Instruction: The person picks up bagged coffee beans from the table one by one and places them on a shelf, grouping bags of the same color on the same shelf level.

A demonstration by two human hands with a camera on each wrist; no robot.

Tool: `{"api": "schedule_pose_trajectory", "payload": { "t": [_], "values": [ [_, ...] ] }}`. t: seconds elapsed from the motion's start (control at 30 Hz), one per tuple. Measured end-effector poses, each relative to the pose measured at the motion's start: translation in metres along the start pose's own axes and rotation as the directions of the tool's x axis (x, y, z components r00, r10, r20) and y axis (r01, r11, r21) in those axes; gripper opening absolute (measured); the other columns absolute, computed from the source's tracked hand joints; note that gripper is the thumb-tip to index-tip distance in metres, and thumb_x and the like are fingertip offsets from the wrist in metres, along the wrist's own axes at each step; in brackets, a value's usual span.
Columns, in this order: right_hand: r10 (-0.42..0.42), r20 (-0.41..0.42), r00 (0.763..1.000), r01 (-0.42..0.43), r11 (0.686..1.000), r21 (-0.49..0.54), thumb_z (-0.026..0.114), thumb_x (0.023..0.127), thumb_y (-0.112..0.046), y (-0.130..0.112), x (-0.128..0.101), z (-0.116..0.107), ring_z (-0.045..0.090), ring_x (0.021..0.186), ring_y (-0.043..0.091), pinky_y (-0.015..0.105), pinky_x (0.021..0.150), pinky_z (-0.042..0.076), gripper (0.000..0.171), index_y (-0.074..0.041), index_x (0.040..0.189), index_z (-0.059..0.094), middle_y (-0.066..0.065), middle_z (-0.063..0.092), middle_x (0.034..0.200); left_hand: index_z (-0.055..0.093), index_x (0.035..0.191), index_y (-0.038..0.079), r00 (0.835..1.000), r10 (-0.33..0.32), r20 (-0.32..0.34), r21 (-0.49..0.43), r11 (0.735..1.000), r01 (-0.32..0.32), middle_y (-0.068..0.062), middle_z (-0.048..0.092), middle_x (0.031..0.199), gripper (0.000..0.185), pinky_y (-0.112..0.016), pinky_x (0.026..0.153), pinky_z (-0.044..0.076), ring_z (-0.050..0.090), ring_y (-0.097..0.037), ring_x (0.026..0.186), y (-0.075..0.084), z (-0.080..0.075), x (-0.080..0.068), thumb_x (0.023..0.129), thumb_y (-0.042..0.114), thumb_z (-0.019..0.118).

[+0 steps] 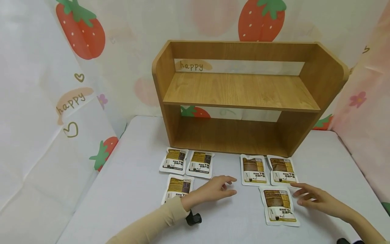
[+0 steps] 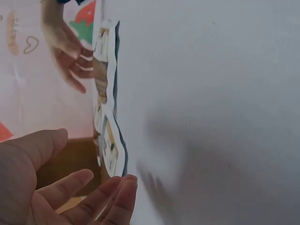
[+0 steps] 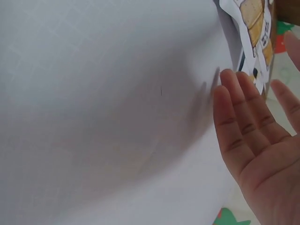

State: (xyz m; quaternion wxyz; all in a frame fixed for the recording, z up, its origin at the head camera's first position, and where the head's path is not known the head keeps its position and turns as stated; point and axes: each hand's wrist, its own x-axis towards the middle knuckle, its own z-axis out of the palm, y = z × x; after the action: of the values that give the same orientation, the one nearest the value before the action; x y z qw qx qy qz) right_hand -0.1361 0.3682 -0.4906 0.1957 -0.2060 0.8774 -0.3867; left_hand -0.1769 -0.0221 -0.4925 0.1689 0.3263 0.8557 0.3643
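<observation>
Several flat white packets with brown and yellow printing lie in two groups on the table. In the left group, two packets [image 1: 174,160] [image 1: 199,164] lie side by side with a third packet [image 1: 178,187] nearer, partly behind my left forearm. The right group has two packets [image 1: 254,169] [image 1: 282,170] behind and one packet [image 1: 280,205] in front. My left hand [image 1: 214,189] hovers between the groups, fingers loosely bent and holding nothing. Just right of the front right packet is my right hand [image 1: 320,200], fingers relaxed, nothing in its grasp.
A two-tier wooden shelf [image 1: 240,89] stands at the back of the white table [image 1: 122,203], its lower front edge close behind the packets. Strawberry-printed cloth [image 1: 134,47] hangs behind and at both sides. A black wrist camera [image 1: 193,218] sits under my left wrist.
</observation>
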Motion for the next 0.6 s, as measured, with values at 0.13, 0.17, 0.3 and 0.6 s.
{"api": "schedule_pose_trajectory", "payload": {
  "t": [0.13,0.17,0.3,0.6],
  "values": [
    [-0.021,0.040,0.999,0.019,0.999,0.033,0.058,0.092,-0.018,0.000,0.002,0.001,0.059,0.091,0.002,0.022,0.071,0.050,0.054,-0.001,0.138,0.036,0.018,0.058,0.113,0.053,0.130,0.007,0.999,0.035,0.036,0.012,0.999,-0.035,-0.010,0.062,0.117,0.046,-0.013,0.072,0.045,0.056,-0.002,0.084,0.005,0.008,0.006,0.091,0.030,0.059],
    [-0.030,0.042,0.999,0.028,0.999,0.033,0.058,0.091,-0.017,0.000,0.003,0.001,0.059,0.090,0.003,0.022,0.072,0.050,0.053,-0.001,0.138,0.037,0.017,0.059,0.112,0.053,0.130,0.007,0.998,0.043,0.045,0.017,0.999,-0.043,-0.010,0.062,0.116,0.046,-0.012,0.072,0.045,0.056,-0.002,0.083,0.007,0.010,0.007,0.091,0.030,0.058],
    [-0.071,0.040,0.997,0.071,0.997,0.015,0.060,0.090,-0.017,0.002,0.005,0.004,0.059,0.089,0.003,0.021,0.071,0.050,0.051,-0.004,0.135,0.040,0.013,0.059,0.108,0.054,0.129,0.006,0.995,0.062,0.076,0.019,0.998,-0.064,-0.009,0.062,0.116,0.045,-0.011,0.072,0.044,0.054,0.001,0.081,0.011,0.018,0.013,0.091,0.030,0.058],
    [-0.126,0.064,0.990,0.125,0.992,0.023,0.064,0.087,-0.016,-0.001,0.013,0.008,0.058,0.083,0.005,0.021,0.067,0.049,0.056,-0.005,0.136,0.038,0.014,0.053,0.105,0.055,0.127,0.008,0.992,0.077,0.103,0.035,0.996,-0.081,-0.006,0.063,0.114,0.043,-0.010,0.068,0.041,0.050,0.004,0.073,0.019,0.033,0.029,0.091,0.032,0.059]
  ]
}}
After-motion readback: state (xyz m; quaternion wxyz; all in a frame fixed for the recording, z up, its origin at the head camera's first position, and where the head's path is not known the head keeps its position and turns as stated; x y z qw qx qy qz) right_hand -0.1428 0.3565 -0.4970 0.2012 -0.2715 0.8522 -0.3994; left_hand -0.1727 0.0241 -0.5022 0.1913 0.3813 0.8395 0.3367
